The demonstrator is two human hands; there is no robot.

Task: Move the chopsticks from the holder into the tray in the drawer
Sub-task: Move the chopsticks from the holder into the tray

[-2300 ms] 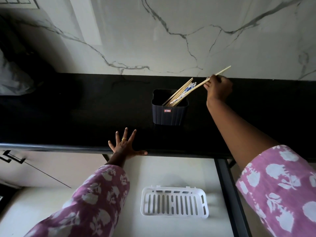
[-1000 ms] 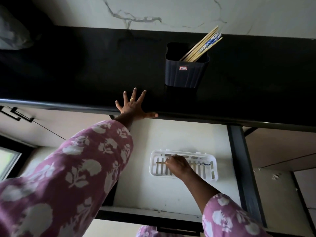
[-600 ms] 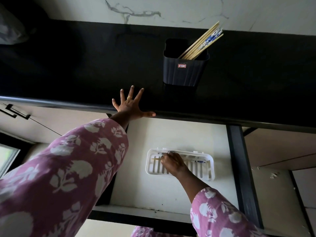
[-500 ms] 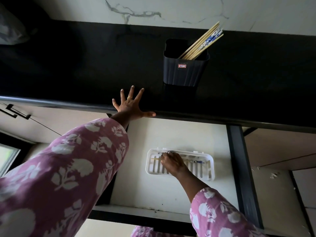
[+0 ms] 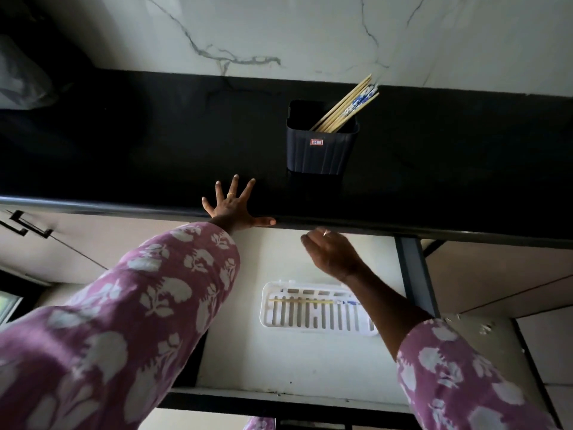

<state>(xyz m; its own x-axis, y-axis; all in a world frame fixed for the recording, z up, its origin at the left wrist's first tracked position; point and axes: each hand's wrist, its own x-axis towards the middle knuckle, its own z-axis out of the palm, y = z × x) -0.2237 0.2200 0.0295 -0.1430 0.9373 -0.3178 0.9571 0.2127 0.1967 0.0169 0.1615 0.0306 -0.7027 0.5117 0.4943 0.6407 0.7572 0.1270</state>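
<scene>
Chopsticks point(image 5: 344, 108): a bundle leans rightward in the dark holder point(image 5: 321, 150), ends standing clear of its rim. At least one laid chopstick point(image 5: 300, 301) lies along the far side of the white tray point(image 5: 310, 331) in the drawer point(image 5: 279, 361). The right hand point(image 5: 331, 252), fingers loosely curled and empty, hangs over the drawer just below the front edge of the black surface point(image 5: 124, 150). The left hand point(image 5: 235, 207) rests flat on that edge, fingers spread. The next pick is probably best made high on the protruding ends, drawn along their lean so the holder does not tip.
</scene>
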